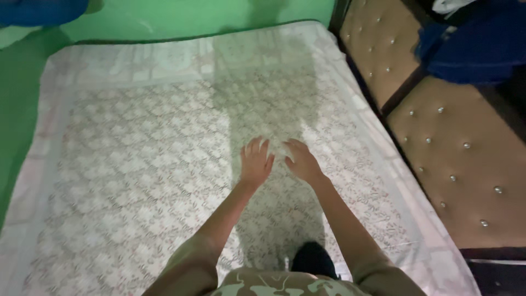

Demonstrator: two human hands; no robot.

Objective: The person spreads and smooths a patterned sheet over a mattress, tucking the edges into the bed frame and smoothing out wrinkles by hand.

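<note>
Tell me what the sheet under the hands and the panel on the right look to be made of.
Sheet: thin woven cloth, matte, pale with a printed leafy pattern; it lies flat with soft creases under both hands.
Panel: padded upholstery, probably velvet or suede-like fabric, tan and dull; shiny metal-looking studs pull it into tufts. The exact fabric cannot be told.

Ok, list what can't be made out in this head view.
- Palms of the left hand and right hand: face down on the patterned sheet, so the contact is hidden.
- Blue cloth on the tufted headboard: cut off by the top and right edges.
- Dark shape near the bottom: too dim to identify.
</note>
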